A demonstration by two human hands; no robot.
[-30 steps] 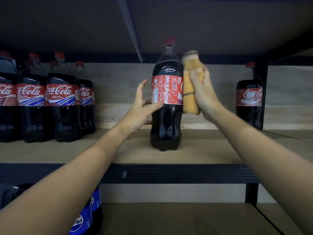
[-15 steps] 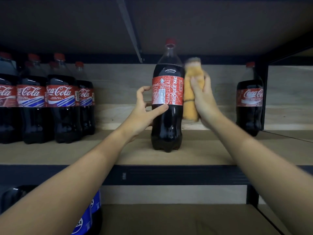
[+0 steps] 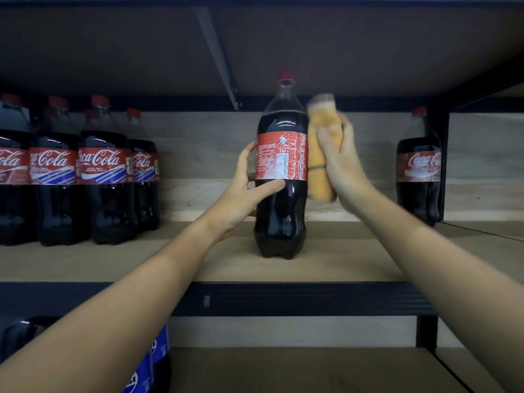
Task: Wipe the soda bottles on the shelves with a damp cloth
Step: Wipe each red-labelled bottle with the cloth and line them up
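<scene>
bottle: dark cola, red cap and label, upright, mid-shelf
cloth: orange, rolled, touching bottle's right side

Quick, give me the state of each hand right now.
Left hand: closed around the middle Coca-Cola bottle, thumb across its front below the label.
Right hand: holding the folded yellow cloth against the bottle's right side.

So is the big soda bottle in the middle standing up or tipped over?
Standing up. The middle bottle sits flat on the shelf, red cap on top, with the left hand steadying it.
</scene>
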